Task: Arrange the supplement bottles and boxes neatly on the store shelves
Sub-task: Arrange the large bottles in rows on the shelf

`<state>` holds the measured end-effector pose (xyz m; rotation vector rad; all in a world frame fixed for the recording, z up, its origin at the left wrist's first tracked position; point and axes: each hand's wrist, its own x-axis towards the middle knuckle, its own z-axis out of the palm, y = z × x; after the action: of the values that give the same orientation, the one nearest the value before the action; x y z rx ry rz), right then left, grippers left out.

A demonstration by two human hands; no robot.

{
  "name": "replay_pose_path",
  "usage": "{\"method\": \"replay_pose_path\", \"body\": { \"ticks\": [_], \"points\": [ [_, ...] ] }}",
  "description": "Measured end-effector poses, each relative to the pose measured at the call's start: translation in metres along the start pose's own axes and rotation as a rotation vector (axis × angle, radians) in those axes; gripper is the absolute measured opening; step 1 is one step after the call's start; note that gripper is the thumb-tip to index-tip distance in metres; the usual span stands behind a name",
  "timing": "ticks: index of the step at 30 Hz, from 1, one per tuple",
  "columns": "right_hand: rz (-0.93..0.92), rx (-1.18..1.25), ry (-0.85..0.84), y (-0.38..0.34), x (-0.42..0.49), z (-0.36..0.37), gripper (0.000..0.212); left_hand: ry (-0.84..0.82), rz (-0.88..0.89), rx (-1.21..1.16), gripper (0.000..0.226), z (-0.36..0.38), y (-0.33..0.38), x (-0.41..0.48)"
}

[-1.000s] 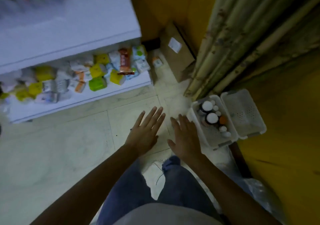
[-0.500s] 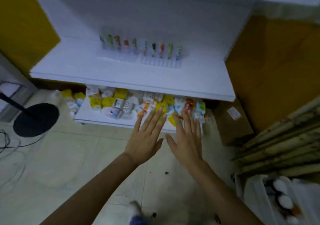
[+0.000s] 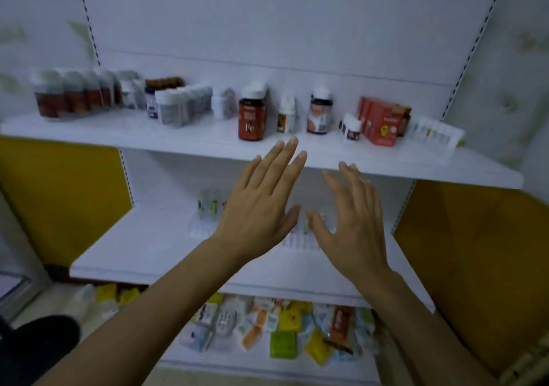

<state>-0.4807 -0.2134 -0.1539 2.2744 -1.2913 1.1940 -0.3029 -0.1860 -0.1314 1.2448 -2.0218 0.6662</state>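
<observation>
Hovering empty and outspread, left hand [image 3: 258,204] and right hand [image 3: 350,216] face shelf [image 3: 184,136] holding bottles [image 3: 251,116].

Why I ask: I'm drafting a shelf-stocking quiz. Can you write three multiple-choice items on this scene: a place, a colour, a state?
1. Where do the red boxes stand?
A. on the bottom shelf
B. at the right of the upper shelf
C. on the floor

2. What colour is the label of the large bottle just beyond the left hand?
A. blue
B. green
C. red

3. What do the left hand and right hand hold?
A. nothing, fingers straight
B. a bottle each
C. one box together

Key:
1 B: they stand near its right end.
2 C: its label shows red.
3 A: both hands hover open.
</observation>
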Motion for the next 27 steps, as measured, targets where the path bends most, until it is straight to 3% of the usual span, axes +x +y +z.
{"method": "replay_pose_path", "body": {
  "ticks": [4, 10, 15, 19, 21, 24, 27],
  "points": [
    [0.047, 0.045, 0.03, 0.035, 0.054, 0.017, 0.061, -0.017, -0.054, -0.105, 0.075, 0.03, -0.024, 0.046],
    [0.071, 0.032, 0.004, 0.084, 0.161, 0.057, 0.07, -0.244, -0.102, -0.161, 0.072, 0.088, -0.057, 0.102],
    [0.069, -0.03, -0.043, 0.12, 0.26, 0.11, 0.075, -0.206, -0.084, -0.266, 0.056, 0.111, -0.079, 0.162],
    [0.048, -0.176, -0.069, 0.153, 0.284, 0.16, 0.078, -0.255, -0.108, -0.363, 0.049, 0.14, -0.092, 0.175],
    [0.066, -0.156, -0.041, 0.157, 0.282, 0.172, 0.073, -0.28, -0.124, -0.504, 0.04, 0.151, -0.099, 0.177],
    [0.008, -0.049, 0.147, 0.148, 0.283, 0.173, 0.055, -0.2, -0.273, -0.836, 0.022, 0.155, -0.108, 0.18],
    [0.027, 0.1, 0.225, 0.147, 0.283, 0.17, 0.045, -0.229, -0.425, -1.02, 0.02, 0.156, -0.114, 0.185]
  ]
}}
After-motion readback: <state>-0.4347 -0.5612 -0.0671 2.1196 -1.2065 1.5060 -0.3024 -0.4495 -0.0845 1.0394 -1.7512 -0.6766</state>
